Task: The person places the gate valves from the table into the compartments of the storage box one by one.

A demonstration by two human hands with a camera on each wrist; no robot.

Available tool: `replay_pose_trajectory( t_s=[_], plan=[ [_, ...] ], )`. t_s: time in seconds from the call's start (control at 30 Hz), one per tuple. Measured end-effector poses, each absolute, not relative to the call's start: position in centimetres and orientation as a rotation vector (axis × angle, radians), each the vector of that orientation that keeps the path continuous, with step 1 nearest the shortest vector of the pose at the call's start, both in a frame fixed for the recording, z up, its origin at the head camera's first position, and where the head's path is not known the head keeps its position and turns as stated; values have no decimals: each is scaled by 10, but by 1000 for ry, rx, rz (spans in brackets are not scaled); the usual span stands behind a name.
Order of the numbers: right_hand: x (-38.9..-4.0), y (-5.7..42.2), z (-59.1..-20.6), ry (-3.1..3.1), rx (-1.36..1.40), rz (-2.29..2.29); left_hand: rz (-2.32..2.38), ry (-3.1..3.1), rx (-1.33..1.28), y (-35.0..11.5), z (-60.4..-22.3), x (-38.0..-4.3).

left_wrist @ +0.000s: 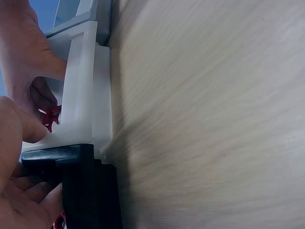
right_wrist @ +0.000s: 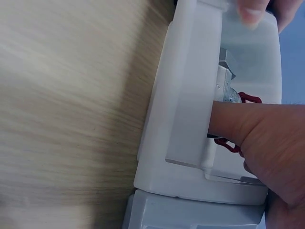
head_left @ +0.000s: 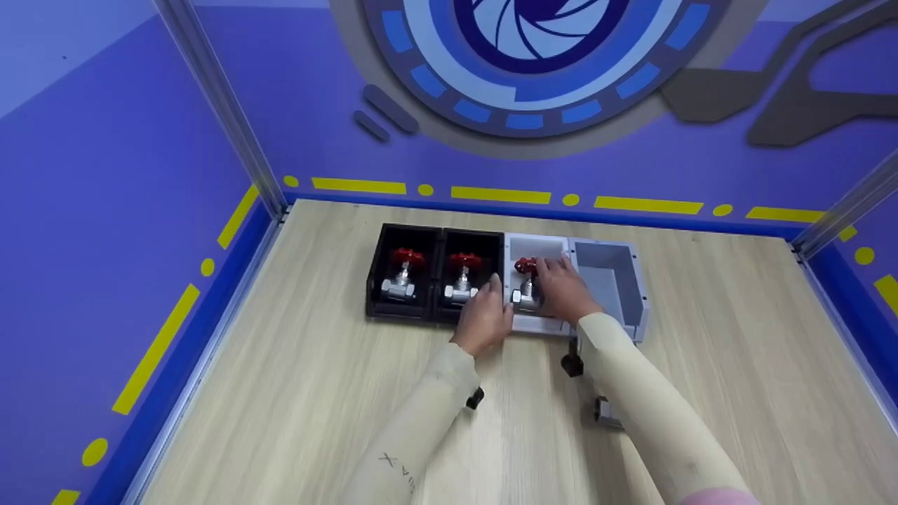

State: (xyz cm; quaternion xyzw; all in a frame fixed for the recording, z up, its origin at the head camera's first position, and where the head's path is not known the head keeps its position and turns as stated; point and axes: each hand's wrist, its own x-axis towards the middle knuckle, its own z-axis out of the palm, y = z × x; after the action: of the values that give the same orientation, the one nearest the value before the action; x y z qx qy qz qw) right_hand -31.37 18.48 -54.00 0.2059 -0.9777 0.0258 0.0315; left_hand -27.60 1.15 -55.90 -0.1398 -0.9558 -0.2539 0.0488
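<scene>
A row of joined storage bins lies in front of me: two black, one white, one grey. My right hand (head_left: 567,291) reaches into the white bin (right_wrist: 190,95) and grips a metal valve (right_wrist: 223,81) with a red handwheel (head_left: 525,265); its thumb lies against the valve body. My left hand (head_left: 484,319) straddles the walls where the right-hand black bin (left_wrist: 78,191) meets the white one. Its fingers dip into the black bin and its thumb bends over the white side. Beside those fingers stands a second red-wheeled valve (head_left: 461,280), partly covered by the hand.
Another red-wheeled valve (head_left: 400,280) stands in the leftmost black bin (head_left: 375,280). At the right end, the grey bin (head_left: 610,280) shows its bare floor. Small dark fittings (head_left: 573,361) show beside the sleeves. Blue printed panels (head_left: 435,161) rise behind the wooden table (head_left: 295,393).
</scene>
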Motion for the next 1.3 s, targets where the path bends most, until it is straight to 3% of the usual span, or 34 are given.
replay_pose_trajectory(
  t_s=[0.73,1.3],
  plan=[
    [-307,187,-531,-3047,592,234,-809,-2915,-404,12,-558,-276],
    [-282,187,-521,-3016,527,476,-803,-2955,-386,13,-558,-275]
  ],
)
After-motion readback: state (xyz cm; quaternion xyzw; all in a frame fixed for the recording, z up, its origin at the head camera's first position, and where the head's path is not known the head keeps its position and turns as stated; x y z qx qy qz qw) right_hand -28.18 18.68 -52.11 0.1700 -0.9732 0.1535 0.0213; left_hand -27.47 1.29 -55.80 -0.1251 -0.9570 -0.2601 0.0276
